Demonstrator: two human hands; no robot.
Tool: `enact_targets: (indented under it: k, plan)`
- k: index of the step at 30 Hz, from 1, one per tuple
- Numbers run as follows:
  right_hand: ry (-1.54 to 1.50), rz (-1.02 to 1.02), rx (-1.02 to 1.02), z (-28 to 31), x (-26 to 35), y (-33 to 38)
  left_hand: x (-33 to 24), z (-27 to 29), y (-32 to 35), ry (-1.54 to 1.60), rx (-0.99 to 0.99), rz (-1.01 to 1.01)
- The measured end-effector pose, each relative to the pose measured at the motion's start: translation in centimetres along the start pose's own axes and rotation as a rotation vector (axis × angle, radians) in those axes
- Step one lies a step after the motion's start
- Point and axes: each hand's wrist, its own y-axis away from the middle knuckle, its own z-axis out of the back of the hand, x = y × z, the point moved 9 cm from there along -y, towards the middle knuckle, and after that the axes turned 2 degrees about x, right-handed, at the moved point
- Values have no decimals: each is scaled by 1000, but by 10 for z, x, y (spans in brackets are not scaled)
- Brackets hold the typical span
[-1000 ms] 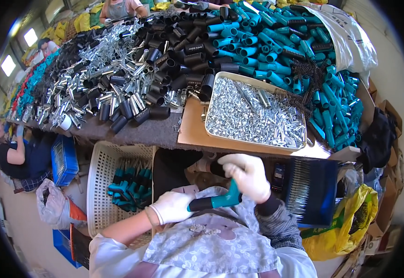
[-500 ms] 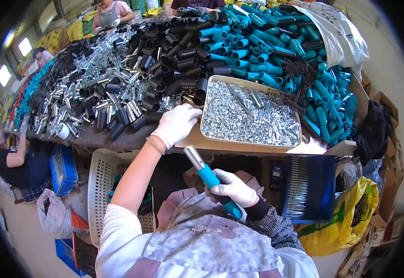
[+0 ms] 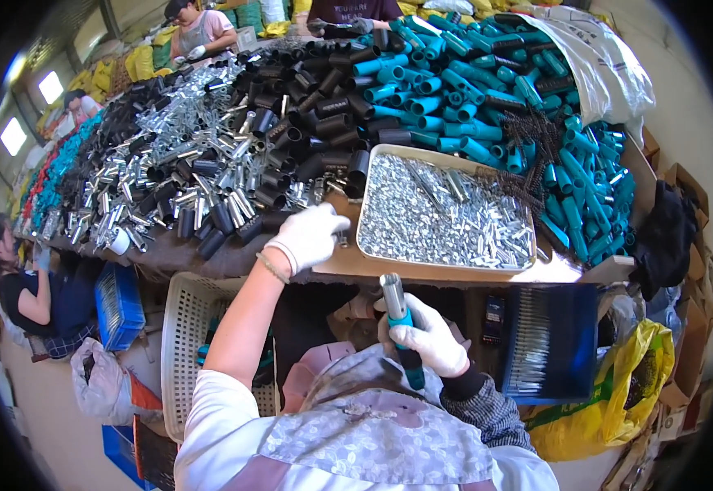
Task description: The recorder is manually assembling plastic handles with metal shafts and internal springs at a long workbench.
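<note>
Left hand (image 3: pixel 311 236) has left the teal tube (image 3: pixel 401 331) and now rests curled, loosely open, on the tabletop (image 3: pixel 209 258) edge among black sleeves (image 3: pixel 234 217). Right hand (image 3: pixel 430 335) grips tube upright near lap, metal insert (image 3: pixel 392 288) seated.

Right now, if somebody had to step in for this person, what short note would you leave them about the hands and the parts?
Left hand: gloved, stretched out to the table edge, resting on the loose silver and black tubes beside the metal tray; whether it has gripped one I cannot tell.
Right hand: gloved, held close to the body, gripping a teal handle upright with a silver tube seated in its top.
Parts: small silver pieces fill the tray; teal handles are heaped behind it.
Done: some teal pieces lie in the white basket below the table.
Left: big heaps on the table.
</note>
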Motion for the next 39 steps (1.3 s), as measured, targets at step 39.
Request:
enact_targets:
  k: [39]
  plan:
    - [1261, 226, -155, -18, -2, 15, -84, -6, 141, 901, -153, 415]
